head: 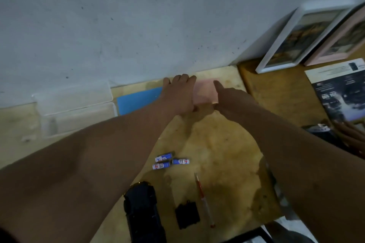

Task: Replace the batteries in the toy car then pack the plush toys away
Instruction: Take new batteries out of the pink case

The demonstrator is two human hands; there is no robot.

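Note:
A pale pink box (pixel 205 92) stands at the back of the wooden table (pixel 217 144) against the wall. My left hand (pixel 177 94) grips its left side, fingers over the far edge and thumb at the near edge. My right hand (pixel 231 100) holds its right side, one finger stretched along the side and the thumb at the near corner. Three blue-and-white batteries (pixel 170 161) lie loose mid-table. The black toy car (pixel 142 211) sits near the front edge, with its black battery cover (pixel 187 215) and a red-handled screwdriver (pixel 203 199) to its right. No plush toys are in view.
A blue flat box (pixel 138 100) lies left of the pink one. Clear plastic containers (pixel 75 104) stand at the far left by the wall. Framed pictures (pixel 300 39) lean on the wall at the right, above a dark booklet (pixel 341 92).

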